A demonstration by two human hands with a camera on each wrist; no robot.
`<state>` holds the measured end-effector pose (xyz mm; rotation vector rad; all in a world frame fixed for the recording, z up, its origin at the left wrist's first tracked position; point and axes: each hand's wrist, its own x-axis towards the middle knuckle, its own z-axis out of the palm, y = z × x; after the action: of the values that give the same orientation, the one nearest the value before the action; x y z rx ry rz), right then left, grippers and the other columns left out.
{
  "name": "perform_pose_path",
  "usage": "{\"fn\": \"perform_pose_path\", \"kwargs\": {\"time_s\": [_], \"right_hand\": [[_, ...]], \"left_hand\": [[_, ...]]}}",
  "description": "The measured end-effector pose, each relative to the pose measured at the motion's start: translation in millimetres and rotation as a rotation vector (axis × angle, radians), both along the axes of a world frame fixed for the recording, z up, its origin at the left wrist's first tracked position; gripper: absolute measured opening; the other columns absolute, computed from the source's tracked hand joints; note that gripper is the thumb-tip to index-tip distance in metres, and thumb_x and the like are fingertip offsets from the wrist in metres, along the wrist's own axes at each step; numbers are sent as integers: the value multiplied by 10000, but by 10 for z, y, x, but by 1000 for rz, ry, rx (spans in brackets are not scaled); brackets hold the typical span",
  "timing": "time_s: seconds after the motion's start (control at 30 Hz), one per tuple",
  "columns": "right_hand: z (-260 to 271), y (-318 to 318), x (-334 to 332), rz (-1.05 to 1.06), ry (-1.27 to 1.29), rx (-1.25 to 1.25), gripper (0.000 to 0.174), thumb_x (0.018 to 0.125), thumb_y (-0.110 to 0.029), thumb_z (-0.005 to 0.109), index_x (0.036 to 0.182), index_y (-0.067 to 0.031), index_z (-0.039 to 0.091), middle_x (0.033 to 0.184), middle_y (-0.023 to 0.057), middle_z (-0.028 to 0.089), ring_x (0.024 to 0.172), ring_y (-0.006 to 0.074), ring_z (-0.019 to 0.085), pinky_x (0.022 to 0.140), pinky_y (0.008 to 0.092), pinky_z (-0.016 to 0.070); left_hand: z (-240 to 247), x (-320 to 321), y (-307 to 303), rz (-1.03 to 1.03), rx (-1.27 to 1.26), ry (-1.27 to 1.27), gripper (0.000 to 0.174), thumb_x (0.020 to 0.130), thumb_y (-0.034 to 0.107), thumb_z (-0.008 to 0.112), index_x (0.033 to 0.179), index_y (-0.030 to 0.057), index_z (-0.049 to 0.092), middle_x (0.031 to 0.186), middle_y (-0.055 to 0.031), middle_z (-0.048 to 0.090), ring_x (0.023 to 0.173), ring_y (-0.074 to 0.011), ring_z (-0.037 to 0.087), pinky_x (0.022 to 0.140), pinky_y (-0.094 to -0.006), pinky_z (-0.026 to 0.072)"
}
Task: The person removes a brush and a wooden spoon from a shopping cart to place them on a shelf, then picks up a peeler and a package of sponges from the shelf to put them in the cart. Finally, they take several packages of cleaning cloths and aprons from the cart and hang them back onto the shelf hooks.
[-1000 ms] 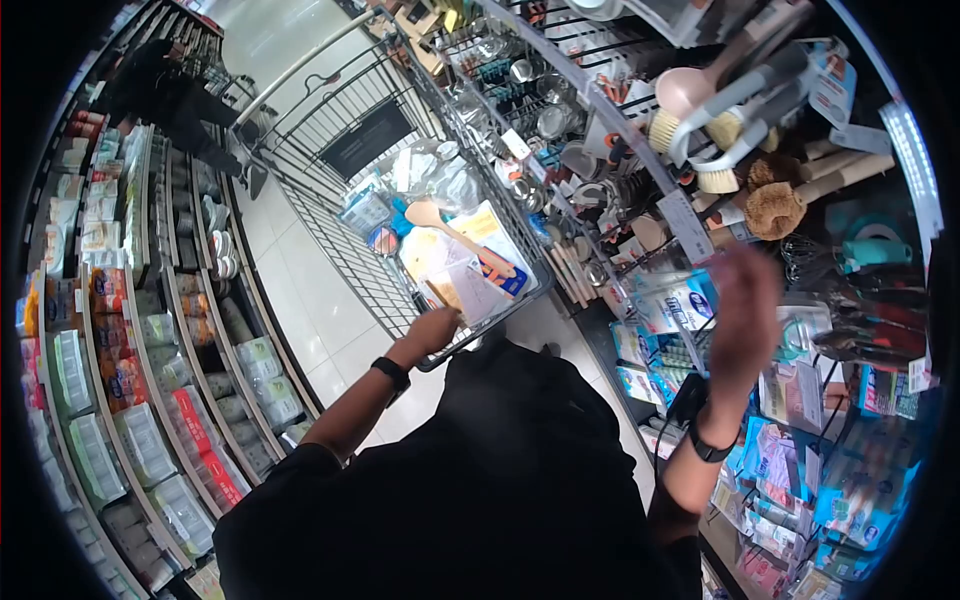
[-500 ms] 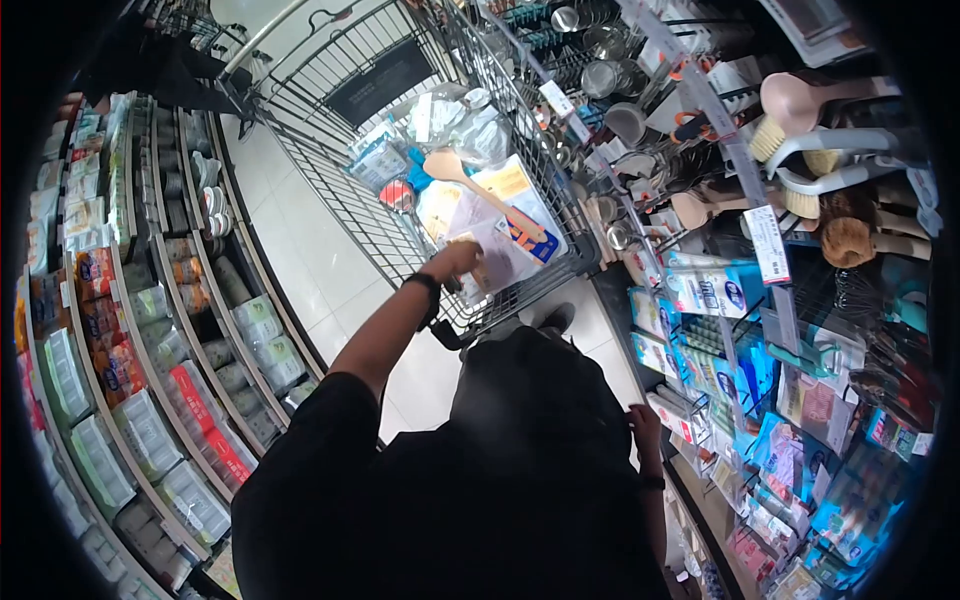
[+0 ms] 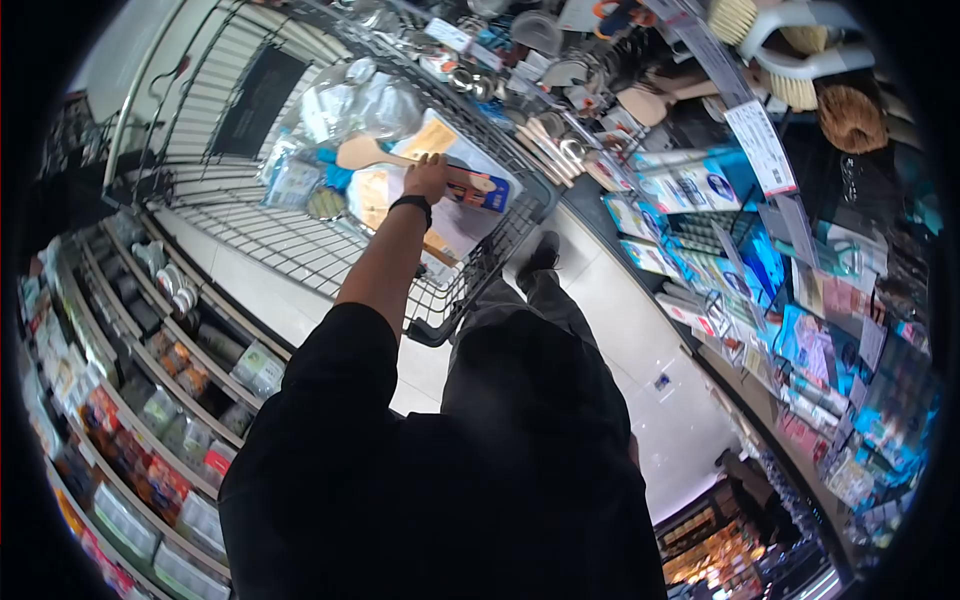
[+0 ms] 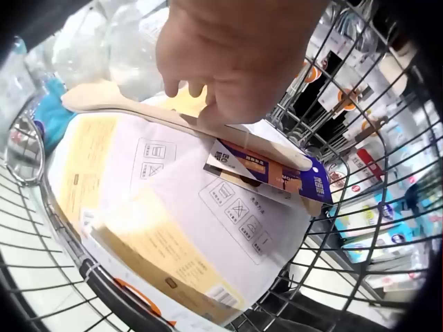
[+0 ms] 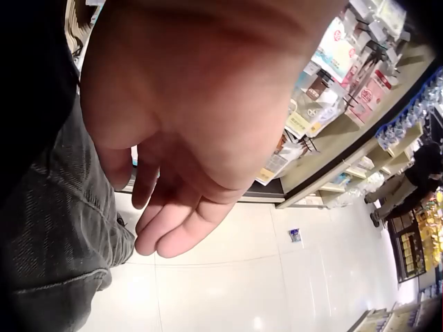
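A shopping cart point(image 3: 420, 325) holds a wooden spoon point(image 4: 104, 97) with a blue-and-orange cardboard label point(image 4: 259, 166). The spoon lies across white packs with yellow panels point(image 4: 176, 256). My left hand point(image 3: 427, 178) is inside the cart, its thumb and fingertips pinching the spoon's handle. In the left wrist view that left hand point(image 4: 232, 59) comes down from above, with the knuckles hiding part of the handle's far side. My right hand point(image 5: 190, 138) hangs beside the trouser leg with loosely curled fingers, holding nothing; the body mostly hides it in the head view.
Clear plastic-wrapped goods point(image 3: 350, 105) sit at the cart's far end. Racks of brushes point(image 3: 790, 50) and blue packets point(image 3: 690, 180) line the right side; shelves of packaged goods point(image 3: 150, 410) line the left. A small packet point(image 5: 295, 235) lies on the tiled floor; a person point(image 5: 408, 180) stands farther off.
My right hand has come down from the hanging goods to my side. My left hand has moved from the cart's near edge over the packs to the spoon's handle. The view has turned.
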<state>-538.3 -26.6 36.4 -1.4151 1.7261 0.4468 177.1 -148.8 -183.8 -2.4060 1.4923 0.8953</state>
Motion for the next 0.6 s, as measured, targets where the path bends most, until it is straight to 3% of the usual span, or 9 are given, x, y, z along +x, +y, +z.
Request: {"fn": "perform_pose_path", "kwargs": {"time_s": [0.07,0.17,0.23,0.3,0.33,0.4,0.5,0.6], "right_hand": [[112,169,-34,-33,17,10,234,931,-149,555,1088,-7,653,905,156,704,772,217,695,688,326,550],[285,484,76,-114,33,19,237,930,-154,559,1095,-11,652,904,159,705,779,220,696,698,329,549],[404,765,127,-167,40,38,240,929,-157,561,1099,-14,651,904,161,705,784,222,696,705,330,549],[446,967,183,-201,35,60,242,929,-160,564,1104,-16,650,904,163,706,789,225,696,711,332,548],[454,1033,201,-208,29,70,244,929,-162,565,1106,-18,650,904,164,706,792,226,696,715,332,548],[401,1013,243,-200,4,80,247,928,-165,568,1110,-20,649,903,165,706,797,228,696,721,334,547],[251,790,318,-162,-47,69,251,927,-170,572,1117,-24,648,903,168,707,804,231,697,731,336,547],[76,404,321,-137,-84,-17,256,927,-175,575,1123,-28,647,903,171,708,811,235,697,741,338,546]], "left_hand": [[-104,21,-79,1,101,-18,472,964,205,431,1428,118,418,1550,-74,341,1457,-277,269,1153,-508,266],[-145,58,51,41,131,25,451,944,241,477,1387,162,456,1509,-84,394,1436,-273,307,1134,-553,284],[-245,49,88,-45,12,-110,304,934,206,500,1217,153,595,1316,-78,559,1291,-259,473,1008,-486,434],[-117,47,46,-170,45,-169,225,922,194,501,1077,134,652,1158,-67,630,1133,-249,583,919,-430,487],[-64,38,88,-187,46,-169,225,922,194,501,1077,134,652,1158,-67,630,1133,-249,583,919,-430,487],[66,78,184,-317,-97,-178,138,905,174,529,947,107,642,984,-90,642,1016,-291,626,862,-402,504],[86,228,309,-321,-281,-62,120,896,149,536,946,86,625,951,-113,651,988,-299,624,825,-416,508],[495,232,302,-206,-469,51,140,900,133,540,1000,80,624,977,-113,681,975,-306,641,847,-404,506]]}}
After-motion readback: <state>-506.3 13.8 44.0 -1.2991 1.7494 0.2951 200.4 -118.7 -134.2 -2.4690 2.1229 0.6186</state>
